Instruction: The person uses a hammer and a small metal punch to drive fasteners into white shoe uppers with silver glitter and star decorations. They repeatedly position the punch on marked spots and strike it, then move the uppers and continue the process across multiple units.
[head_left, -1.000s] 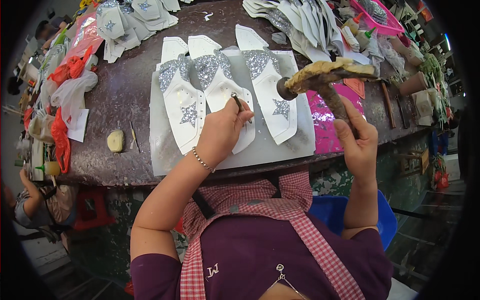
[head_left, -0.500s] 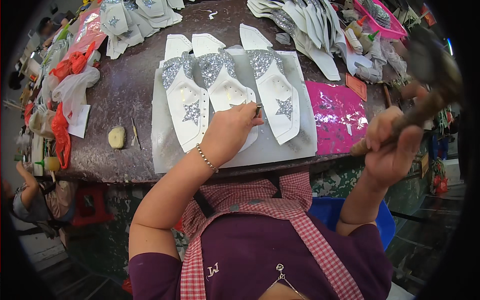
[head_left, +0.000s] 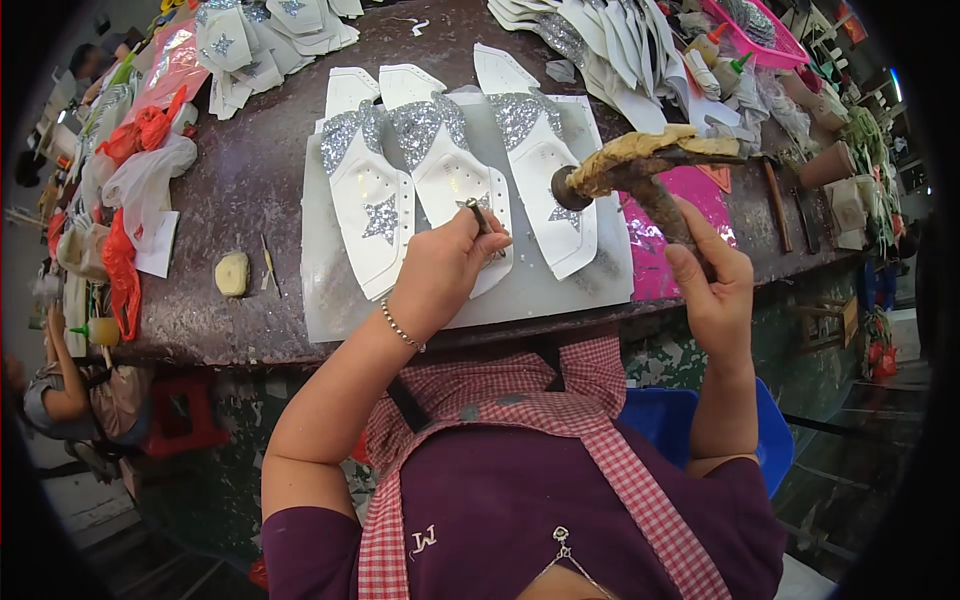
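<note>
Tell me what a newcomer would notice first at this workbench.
Probably the worn hammer raised in the right hand above the pale mat. Next, three white shoe pieces with silver glitter and stars lying side by side on that mat, the left hand pinching a small metal punch upright on the middle one.

Open dark table (head_left: 260, 190) lies left of the grey mat (head_left: 320, 290), broken only by a small yellow lump (head_left: 232, 273). Stacked white shoe pieces (head_left: 620, 50) crowd the far right, plastic bags (head_left: 140, 170) line the left edge, and the raised hammer (head_left: 640, 165) hangs over the mat's right side.
</note>
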